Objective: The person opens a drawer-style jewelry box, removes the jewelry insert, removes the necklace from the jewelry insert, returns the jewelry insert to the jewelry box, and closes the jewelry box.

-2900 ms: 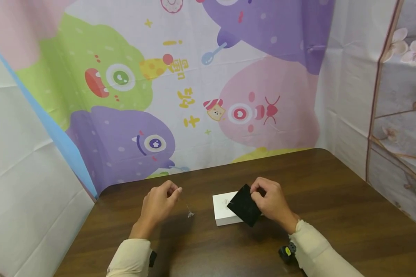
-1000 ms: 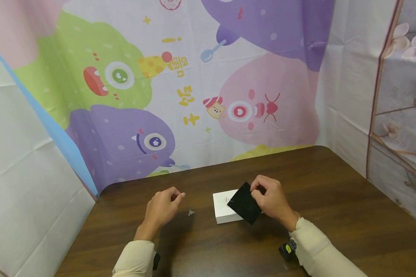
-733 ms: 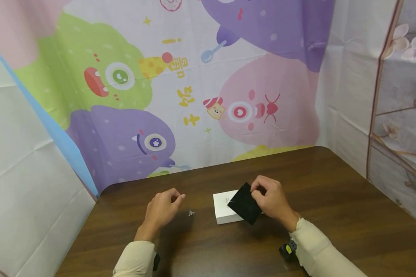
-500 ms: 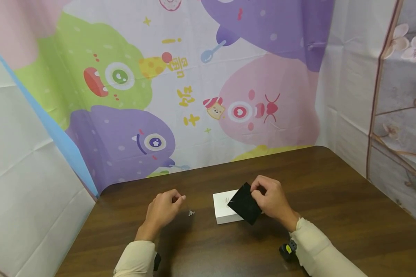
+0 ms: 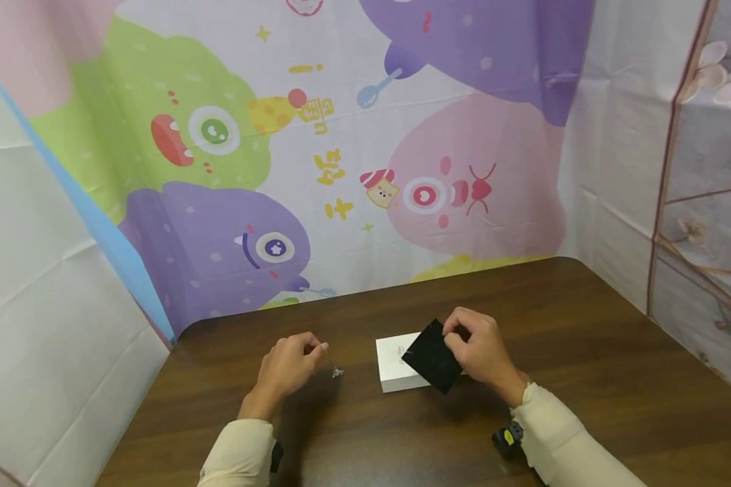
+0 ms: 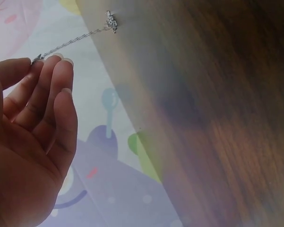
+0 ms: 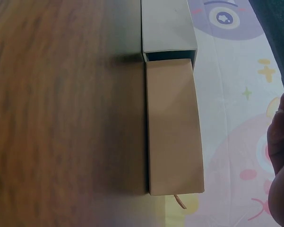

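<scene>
In the head view my left hand (image 5: 288, 368) pinches one end of a thin silver chain between thumb and fingertips. From it hangs a small glittering pendant (image 5: 338, 372), low over the brown table. The left wrist view shows the chain (image 6: 75, 41) taut, a little silver piece at the fingertips and the sparkling pendant (image 6: 111, 21) at its far end. My right hand (image 5: 476, 343) grips the edge of a flat black square pad (image 5: 432, 358), held tilted in front of a white box (image 5: 394, 362). The pad covers the box's right part.
In the right wrist view the box is a white sleeve (image 7: 169, 26) with a brown drawer (image 7: 175, 127) drawn partly out, a short ribbon tab (image 7: 180, 202) at its end. A cartoon-printed cloth (image 5: 341, 135) hangs behind the table (image 5: 365, 439).
Since the earliest frame my left hand has come lower and slightly right, still pinching the chain; the pendant hangs at nearly the same place. My right hand and the pad have hardly moved.
</scene>
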The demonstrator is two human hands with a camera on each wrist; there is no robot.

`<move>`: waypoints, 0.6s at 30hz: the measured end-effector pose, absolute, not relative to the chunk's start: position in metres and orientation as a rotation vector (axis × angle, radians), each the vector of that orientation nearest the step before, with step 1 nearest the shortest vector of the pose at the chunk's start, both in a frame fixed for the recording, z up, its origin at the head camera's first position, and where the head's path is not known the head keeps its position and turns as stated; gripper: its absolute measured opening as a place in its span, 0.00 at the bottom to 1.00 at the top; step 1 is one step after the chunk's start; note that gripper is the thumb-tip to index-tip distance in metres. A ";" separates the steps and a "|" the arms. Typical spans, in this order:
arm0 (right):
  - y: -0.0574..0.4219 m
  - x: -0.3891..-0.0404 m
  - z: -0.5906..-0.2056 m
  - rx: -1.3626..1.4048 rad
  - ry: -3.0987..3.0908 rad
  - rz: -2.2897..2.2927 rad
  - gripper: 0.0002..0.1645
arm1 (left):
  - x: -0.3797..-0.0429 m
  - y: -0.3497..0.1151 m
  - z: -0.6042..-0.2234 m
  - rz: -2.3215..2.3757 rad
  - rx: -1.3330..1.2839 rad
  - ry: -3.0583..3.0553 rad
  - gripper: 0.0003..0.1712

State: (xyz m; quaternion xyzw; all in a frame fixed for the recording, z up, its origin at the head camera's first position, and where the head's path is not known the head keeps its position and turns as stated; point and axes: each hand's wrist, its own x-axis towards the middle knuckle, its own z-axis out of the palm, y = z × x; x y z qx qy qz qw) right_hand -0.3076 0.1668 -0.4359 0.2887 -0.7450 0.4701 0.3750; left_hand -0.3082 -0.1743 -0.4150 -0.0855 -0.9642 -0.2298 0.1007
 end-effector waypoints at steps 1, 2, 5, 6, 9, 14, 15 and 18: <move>0.168 -0.312 -0.441 0.738 -1.911 1.204 0.17 | -0.308 -0.174 -0.415 -0.677 -0.255 -2.851 0.11; 0.169 -0.313 -0.443 0.738 -1.915 1.207 0.17 | -0.308 -0.174 -0.415 -0.678 -0.257 -2.853 0.11; 0.171 -0.316 -0.446 0.745 -1.919 1.219 0.17 | -0.307 -0.175 -0.416 -0.675 -0.263 -2.857 0.11; 0.171 -0.316 -0.446 0.747 -1.919 1.221 0.17 | -0.307 -0.175 -0.417 -0.674 -0.263 -2.859 0.11; 0.171 -0.316 -0.446 0.752 -1.924 1.229 0.17 | -0.308 -0.175 -0.418 -0.674 -0.266 -2.864 0.12; 0.171 -0.316 -0.446 0.757 -1.926 1.236 0.17 | -0.308 -0.175 -0.419 -0.661 -0.266 -2.869 0.11; 0.172 -0.316 -0.446 0.758 -1.924 1.236 0.17 | -0.308 -0.175 -0.419 -0.657 -0.264 -2.871 0.11; 0.172 -0.317 -0.447 0.759 -1.921 1.238 0.17 | -0.308 -0.175 -0.420 -0.650 -0.263 -2.879 0.10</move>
